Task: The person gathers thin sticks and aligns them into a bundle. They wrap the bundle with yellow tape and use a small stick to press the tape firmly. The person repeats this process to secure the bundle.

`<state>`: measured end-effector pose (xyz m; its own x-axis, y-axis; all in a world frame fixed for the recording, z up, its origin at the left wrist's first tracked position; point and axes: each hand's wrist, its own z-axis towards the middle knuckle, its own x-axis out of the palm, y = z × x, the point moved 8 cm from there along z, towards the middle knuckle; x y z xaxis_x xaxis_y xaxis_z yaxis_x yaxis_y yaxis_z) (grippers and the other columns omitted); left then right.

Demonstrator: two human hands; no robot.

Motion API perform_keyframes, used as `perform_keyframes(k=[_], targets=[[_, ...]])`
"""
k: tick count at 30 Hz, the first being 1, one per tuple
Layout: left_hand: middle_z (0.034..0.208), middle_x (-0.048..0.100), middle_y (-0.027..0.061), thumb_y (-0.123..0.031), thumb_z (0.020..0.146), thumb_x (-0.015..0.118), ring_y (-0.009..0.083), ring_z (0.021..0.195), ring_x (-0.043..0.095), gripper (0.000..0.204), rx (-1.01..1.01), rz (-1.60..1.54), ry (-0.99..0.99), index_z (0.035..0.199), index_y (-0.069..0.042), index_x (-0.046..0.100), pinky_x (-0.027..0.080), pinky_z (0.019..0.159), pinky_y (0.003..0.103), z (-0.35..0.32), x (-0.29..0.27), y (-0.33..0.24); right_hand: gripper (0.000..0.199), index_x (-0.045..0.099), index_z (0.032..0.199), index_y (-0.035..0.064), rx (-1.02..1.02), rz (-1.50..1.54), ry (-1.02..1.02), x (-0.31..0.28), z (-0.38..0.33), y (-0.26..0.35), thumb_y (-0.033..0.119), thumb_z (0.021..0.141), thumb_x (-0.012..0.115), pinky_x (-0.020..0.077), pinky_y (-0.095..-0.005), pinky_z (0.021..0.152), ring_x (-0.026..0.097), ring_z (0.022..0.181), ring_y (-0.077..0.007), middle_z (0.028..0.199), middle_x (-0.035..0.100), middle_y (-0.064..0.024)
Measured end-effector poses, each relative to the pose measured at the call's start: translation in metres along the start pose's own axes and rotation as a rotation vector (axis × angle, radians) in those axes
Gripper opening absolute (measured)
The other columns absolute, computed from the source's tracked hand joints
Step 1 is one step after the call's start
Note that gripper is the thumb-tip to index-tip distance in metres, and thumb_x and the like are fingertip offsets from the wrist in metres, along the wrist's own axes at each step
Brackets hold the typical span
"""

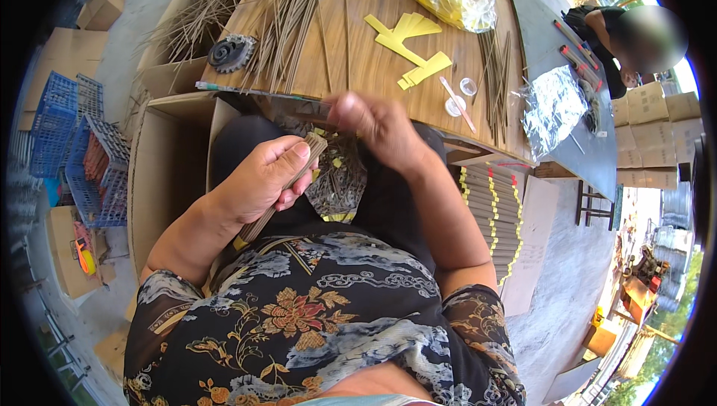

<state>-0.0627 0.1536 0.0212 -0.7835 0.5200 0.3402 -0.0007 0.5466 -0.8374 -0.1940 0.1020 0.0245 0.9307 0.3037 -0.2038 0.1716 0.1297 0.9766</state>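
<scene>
My left hand (269, 174) is closed round a bundle of brown incense sticks (315, 146) above my lap. The bundle slants, its upper end sticking out past my thumb and its yellow-banded lower end against my shirt. My right hand (382, 128) is raised by the near table edge, apart from the bundle. Motion smears its fingers, so whether it holds anything does not show. Loose brown sticks (287, 29) lie spread over the wooden table (358, 55). Yellow paper strips (409, 40) lie in a fanned heap there.
A dark gear-like disc (231, 53) sits at the table's left corner. Cardboard boxes (168, 174) stand at my left, beyond them blue crates (97, 174). Banded bundles (493, 215) are stacked at my right. Across a grey table (590, 137) is another person (597, 32).
</scene>
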Motion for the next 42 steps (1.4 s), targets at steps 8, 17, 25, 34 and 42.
perform_keyframes(k=[8,17,25,34,42], targets=[[0.060,0.046,0.0003,-0.039,0.090,0.044,0.0030,0.043,0.037,0.034,-0.023,-0.024,0.029,0.089,-0.006,0.048,0.033,0.039,0.016,0.011,-0.018,0.000,0.047,0.049,0.110,-0.0026,0.037,-1.251,-0.517,-0.083,0.067,-0.089,0.038,0.086,0.045,0.0333,-0.0423,0.094,0.044,0.111,-0.0333,0.112,0.050,-0.0197],[0.060,0.044,-0.0005,-0.039,0.091,0.043,0.0029,0.044,0.037,0.033,-0.029,-0.020,0.068,0.089,-0.006,0.047,0.033,0.039,0.015,0.012,-0.022,0.005,0.024,0.062,0.089,0.0064,0.119,-0.989,-0.353,-0.071,0.053,-0.081,0.018,0.069,0.066,0.0441,-0.0379,0.077,0.053,0.090,-0.0302,0.091,0.057,-0.0124],[0.059,0.044,-0.0009,-0.039,0.091,0.043,0.0028,0.044,0.037,0.034,-0.030,-0.041,0.074,0.088,-0.006,0.047,0.033,0.040,0.015,0.009,-0.024,0.005,0.024,0.062,0.085,0.0058,0.103,-1.024,-0.350,-0.084,0.067,-0.088,0.022,0.069,0.068,0.0441,-0.0383,0.077,0.054,0.089,-0.0318,0.088,0.060,-0.0123],[0.058,0.044,-0.0010,-0.031,0.093,0.040,0.0025,0.044,0.035,0.029,-0.045,-0.044,0.051,0.086,-0.003,0.046,0.032,0.040,0.015,0.007,-0.027,0.005,0.024,0.060,0.078,0.0005,0.335,-0.835,-0.176,-0.092,0.085,-0.103,0.021,0.067,0.066,0.0451,-0.0354,0.066,0.059,0.075,-0.0282,0.075,0.060,-0.0160],[0.060,0.043,-0.0008,-0.036,0.092,0.041,0.0030,0.045,0.035,0.032,-0.033,-0.012,0.063,0.087,-0.004,0.047,0.033,0.041,0.016,0.009,-0.030,0.004,0.023,0.064,0.074,0.0014,0.328,-0.757,-0.362,-0.118,0.092,-0.098,0.024,0.071,0.061,0.0459,-0.0363,0.062,0.060,0.065,-0.0273,0.068,0.061,-0.0154]])
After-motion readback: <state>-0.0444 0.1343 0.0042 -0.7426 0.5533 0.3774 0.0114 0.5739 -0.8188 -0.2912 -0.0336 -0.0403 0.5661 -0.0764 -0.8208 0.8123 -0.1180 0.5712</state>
